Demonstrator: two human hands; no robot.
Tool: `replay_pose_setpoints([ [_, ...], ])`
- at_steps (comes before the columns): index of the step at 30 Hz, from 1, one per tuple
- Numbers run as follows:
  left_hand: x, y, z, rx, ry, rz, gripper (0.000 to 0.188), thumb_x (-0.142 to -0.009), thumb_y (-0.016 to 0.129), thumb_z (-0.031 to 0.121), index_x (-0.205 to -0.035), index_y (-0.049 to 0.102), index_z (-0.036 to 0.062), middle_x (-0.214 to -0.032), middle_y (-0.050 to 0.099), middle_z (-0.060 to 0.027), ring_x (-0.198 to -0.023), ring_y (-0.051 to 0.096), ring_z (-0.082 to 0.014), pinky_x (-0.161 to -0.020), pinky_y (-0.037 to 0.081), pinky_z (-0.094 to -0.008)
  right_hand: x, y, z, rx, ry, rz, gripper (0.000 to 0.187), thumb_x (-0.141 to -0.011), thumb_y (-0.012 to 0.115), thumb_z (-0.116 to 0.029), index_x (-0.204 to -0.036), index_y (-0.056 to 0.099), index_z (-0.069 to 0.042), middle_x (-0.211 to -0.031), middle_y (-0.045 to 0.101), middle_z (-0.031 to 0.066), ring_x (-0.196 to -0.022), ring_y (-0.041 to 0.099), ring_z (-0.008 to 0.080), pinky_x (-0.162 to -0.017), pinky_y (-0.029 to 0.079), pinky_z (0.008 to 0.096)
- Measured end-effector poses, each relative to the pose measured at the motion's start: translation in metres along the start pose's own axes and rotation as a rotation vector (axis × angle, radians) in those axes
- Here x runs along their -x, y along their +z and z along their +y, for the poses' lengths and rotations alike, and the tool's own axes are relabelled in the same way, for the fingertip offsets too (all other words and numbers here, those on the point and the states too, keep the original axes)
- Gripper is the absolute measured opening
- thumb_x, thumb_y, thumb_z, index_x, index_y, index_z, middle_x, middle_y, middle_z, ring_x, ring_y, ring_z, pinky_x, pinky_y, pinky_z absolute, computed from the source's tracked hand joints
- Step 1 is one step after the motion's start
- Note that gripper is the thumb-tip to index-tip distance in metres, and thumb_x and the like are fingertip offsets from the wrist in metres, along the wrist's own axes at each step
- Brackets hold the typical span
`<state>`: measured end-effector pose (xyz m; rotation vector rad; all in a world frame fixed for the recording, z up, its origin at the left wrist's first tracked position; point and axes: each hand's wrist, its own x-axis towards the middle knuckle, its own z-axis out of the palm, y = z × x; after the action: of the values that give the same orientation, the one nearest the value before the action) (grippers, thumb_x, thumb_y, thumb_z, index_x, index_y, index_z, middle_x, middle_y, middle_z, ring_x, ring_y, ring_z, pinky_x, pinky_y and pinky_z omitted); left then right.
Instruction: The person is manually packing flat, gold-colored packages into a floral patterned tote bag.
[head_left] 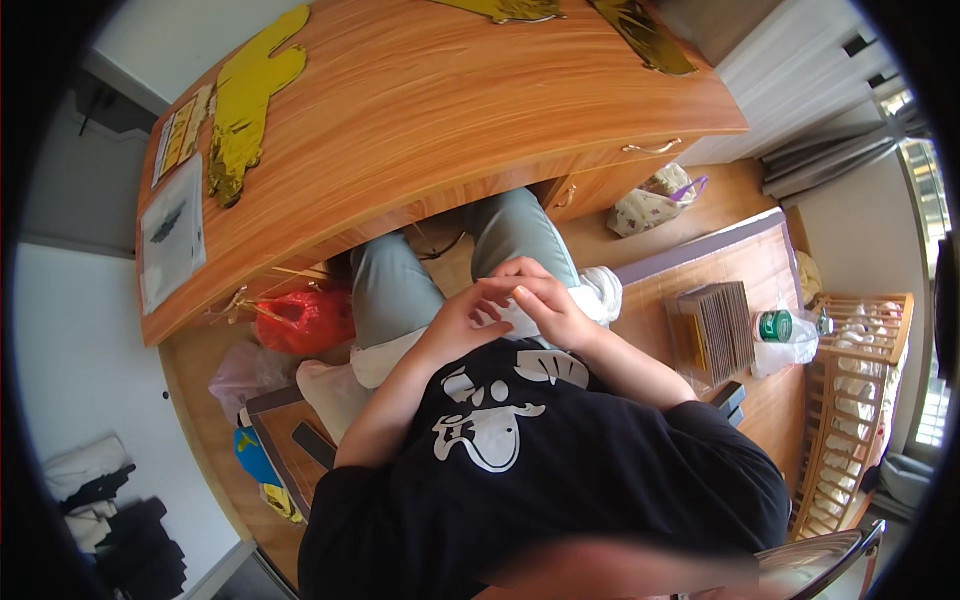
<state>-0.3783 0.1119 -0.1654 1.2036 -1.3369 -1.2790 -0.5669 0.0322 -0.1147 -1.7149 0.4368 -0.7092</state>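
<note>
My left hand [467,319] and my right hand [548,300] meet over my lap, their fingers touching and partly overlapping. The fingers of both are loosely bent with gaps between them, and I see nothing held. Beneath them lies a white cloth [600,292] across my thighs. On the wooden desk [450,100] in front, out of reach of both hands, lies a flat gold foil balloon [247,100] at the left. Two more gold foil pieces, one [510,9] at the far edge and another [645,38] at the far right, are partly cut off by the view.
Flat printed packets [172,235] lie at the desk's left end. A red plastic bag [305,320] hangs below. On the right are a flowered bag [655,200], a stack of thin brown boards [715,325], a green-labelled bottle [775,326] and a wooden slatted crib [840,400].
</note>
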Motion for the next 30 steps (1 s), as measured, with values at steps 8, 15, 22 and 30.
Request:
replay_pose_setpoints([
  [8, -0.013, -0.009, 0.012, -0.13, -0.073, -0.113, 0.025, -0.089, 0.077, 0.023, -0.11, 0.074, 0.0085, -0.091, 0.071, -0.0041, -0.081, 0.066, -0.0127, -0.068, 0.051, -0.0284, -0.002, 0.008, 0.002, -0.128, 0.037, -0.081, 0.042, -0.108, 0.042, -0.024, -0.129, 0.064, 0.005, -0.132, 0.053, 0.0171, -0.12, 0.055, 0.0292, -0.102, 0.045, 0.0396],
  [15, 0.018, -0.068, -0.031, 0.563, -0.096, 0.198, 0.011, -0.102, 0.063, 0.015, -0.102, 0.064, 0.004, -0.1, 0.074, -0.0087, -0.096, 0.07, -0.0165, -0.088, 0.057, -0.031, -0.006, 0.024, 0.026, -0.02, 0.242, 0.019, 0.038, -0.107, 0.05, -0.022, -0.125, 0.064, 0.008, -0.145, 0.053, 0.0218, -0.136, 0.049, 0.0313, -0.114, 0.035, 0.0382],
  [22, 0.065, -0.086, -0.058, 0.974, -0.071, 0.377, 0.004, -0.106, 0.054, 0.013, -0.104, 0.057, 0.0104, -0.108, 0.071, -0.0097, -0.099, 0.07, -0.0191, -0.09, 0.059, -0.0356, -0.011, 0.055, 0.044, -0.059, 0.469, -0.198, 0.034, -0.106, 0.055, -0.022, -0.101, 0.069, 0.008, -0.133, 0.065, 0.0172, -0.123, 0.057, 0.0251, -0.107, 0.041, 0.035],
  [30, 0.122, -0.239, -0.068, -0.4, -0.124, 0.983, 0.01, -0.091, 0.071, 0.002, -0.089, 0.061, 0.0028, -0.092, 0.075, -0.0108, -0.084, 0.072, -0.0169, -0.075, 0.056, -0.0283, -0.012, 0.037, 0.057, -0.051, 0.481, -0.146, 0.033, -0.107, 0.051, -0.02, -0.115, 0.071, 0.005, -0.11, 0.066, 0.0102, -0.093, 0.059, 0.0158, -0.087, 0.048, 0.0288],
])
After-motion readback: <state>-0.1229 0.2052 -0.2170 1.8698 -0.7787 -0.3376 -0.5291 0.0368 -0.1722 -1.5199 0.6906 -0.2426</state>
